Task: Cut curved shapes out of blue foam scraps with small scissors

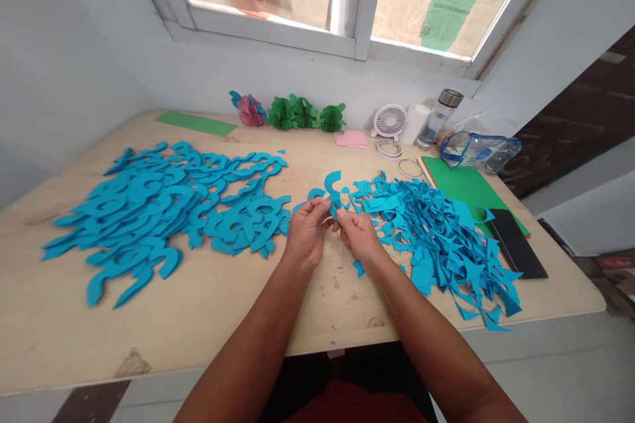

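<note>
Fingers Pinched on Curved Blue Piece (334, 197): Tear Risk

Your left hand (308, 228) and right hand (359, 231) grip its lower end over the table (198, 317). Opposed pulling could tear the narrow curve; excess thumb pressure could crease it. Released rightward, it could mix with the blue scraps (436, 225).
</note>
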Available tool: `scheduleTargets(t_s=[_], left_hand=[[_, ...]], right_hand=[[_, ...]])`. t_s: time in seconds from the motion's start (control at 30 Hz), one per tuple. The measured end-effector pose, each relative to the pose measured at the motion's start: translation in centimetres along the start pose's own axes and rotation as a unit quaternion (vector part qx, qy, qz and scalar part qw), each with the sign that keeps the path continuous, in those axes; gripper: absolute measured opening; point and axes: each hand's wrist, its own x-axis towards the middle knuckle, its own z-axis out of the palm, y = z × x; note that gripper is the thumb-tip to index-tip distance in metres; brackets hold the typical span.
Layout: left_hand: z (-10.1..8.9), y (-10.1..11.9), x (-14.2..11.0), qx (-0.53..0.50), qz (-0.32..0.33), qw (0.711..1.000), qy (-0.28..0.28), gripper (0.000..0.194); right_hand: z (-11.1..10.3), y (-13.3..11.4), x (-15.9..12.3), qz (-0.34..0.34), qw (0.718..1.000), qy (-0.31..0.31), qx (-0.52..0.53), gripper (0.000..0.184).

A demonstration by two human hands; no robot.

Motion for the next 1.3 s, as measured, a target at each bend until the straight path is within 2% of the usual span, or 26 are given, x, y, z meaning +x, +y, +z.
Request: scheduleTargets(t_s=[0.1,0.27,0.53,1.3], left_hand=[[0.0,0.0,0.1,-0.008,-0.019,1.0,-0.011,0.022],[-0.3,-0.2,0.3,-0.015,-0.042,0.999,-0.03,0.022],[-0.3,-0.6,0.2,-0.002,-0.01,0.999,-0.048,0.02],[-0.4,-1.3,0.3,-0.06,-0.047,0.997,-0.023,0.022]], right_hand=[[0.1,-0.3,-0.2,-0.016,1.0,0.0,0.011,0.049],[0.2,-1.0,-0.5,-0.005,0.999,-0.011,0.034,0.052],[0.3,-1.3,-0.6,0.005,0.999,-0.003,0.047,0.052],[0.1,-0.8,-0.3,-0.016,0.999,0.014,0.027,0.057]])
